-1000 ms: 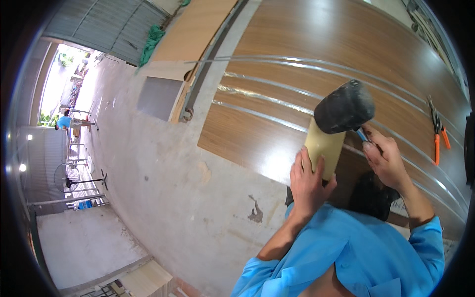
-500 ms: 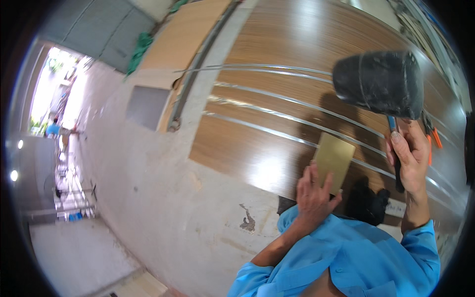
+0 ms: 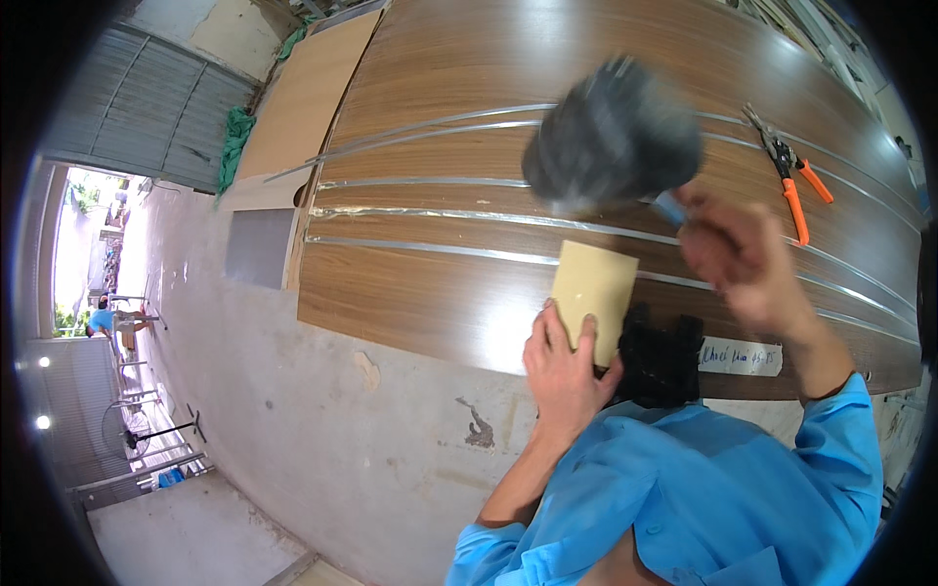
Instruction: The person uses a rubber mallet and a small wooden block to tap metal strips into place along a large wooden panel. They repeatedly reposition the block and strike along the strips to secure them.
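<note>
My right hand (image 3: pixel 733 249) is closed round the short handle of a black rubber mallet (image 3: pixel 614 137), both smeared by motion. The mallet head hangs over the wood-grain panel (image 3: pixel 430 293), above and beyond a flat pale-yellow block (image 3: pixel 598 293). Thumb and fingers of my left hand (image 3: pixel 569 366) grip the near end of that block, which lies across the nearest of several thin silvery metal strips (image 3: pixel 440 249). The strips run side by side along the panel. How hard the block presses on the strip cannot be seen.
Orange-handled snips (image 3: pixel 789 186) lie on the panel to the right. A black bundle (image 3: pixel 660 354) and a white label (image 3: pixel 747 357) sit by the near edge. Brown board (image 3: pixel 303 107) extends at the left end. Far left, a person (image 3: pixel 102 317) works near a standing fan (image 3: pixel 127 430).
The mallet and my right hand have moved left, with the head now nearly over the block. My left hand stays on the block. The whole view has shifted, bringing the snips further in.
</note>
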`<state>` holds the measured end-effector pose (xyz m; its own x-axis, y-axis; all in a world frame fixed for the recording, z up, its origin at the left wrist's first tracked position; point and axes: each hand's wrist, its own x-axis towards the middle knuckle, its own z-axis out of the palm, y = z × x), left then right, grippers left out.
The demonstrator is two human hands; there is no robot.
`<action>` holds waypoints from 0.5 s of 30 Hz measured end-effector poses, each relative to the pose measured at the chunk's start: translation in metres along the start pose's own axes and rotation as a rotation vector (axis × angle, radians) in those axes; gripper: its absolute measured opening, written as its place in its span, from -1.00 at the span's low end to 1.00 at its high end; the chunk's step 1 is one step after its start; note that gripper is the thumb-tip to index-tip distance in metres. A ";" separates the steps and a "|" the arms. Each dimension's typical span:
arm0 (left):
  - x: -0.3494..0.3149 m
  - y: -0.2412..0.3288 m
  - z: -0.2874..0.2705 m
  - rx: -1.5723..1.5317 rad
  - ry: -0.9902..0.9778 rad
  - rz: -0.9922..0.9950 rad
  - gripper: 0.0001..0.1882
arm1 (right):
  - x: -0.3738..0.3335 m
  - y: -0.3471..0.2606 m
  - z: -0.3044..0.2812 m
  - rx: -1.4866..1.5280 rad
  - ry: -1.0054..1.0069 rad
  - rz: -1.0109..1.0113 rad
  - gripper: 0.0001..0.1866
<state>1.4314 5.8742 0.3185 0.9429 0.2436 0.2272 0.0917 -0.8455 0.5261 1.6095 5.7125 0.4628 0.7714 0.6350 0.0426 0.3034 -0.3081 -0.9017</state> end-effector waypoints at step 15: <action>0.045 0.011 0.026 0.021 0.306 0.060 -0.16 | -0.014 -0.040 -0.053 0.243 0.411 -0.205 -0.55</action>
<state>1.4835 5.8632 0.3136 0.8072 0.3217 0.4950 0.0481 -0.8715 0.4880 1.6156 5.6786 0.5212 0.8804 0.3195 0.3505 0.3707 -0.0024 -0.9288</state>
